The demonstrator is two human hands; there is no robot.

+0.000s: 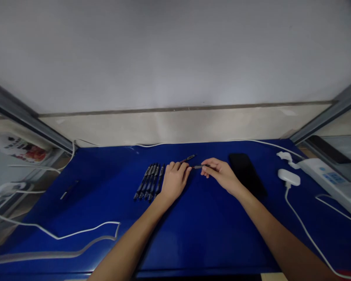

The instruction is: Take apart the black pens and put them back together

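My right hand [222, 175] pinches the dark end of a slim pen [197, 167] between thumb and fingertips. The other end of this pen meets the fingertips of my left hand [174, 178], which is closed round it just above the blue tabletop. Behind the left hand's fingers lies another pen [190, 157], its near part hidden by them. Left of that hand, several dark clear-barrelled pens [148, 182] lie side by side in a slanted row, and the hand partly covers the nearest one.
A black phone [247, 173] lies right of my right hand. Farther right are a white earbud case [289, 177] on a cable and a white power strip [324, 177]. A small dark pen-like piece [69, 190] and white cables [76, 233] lie on the left.
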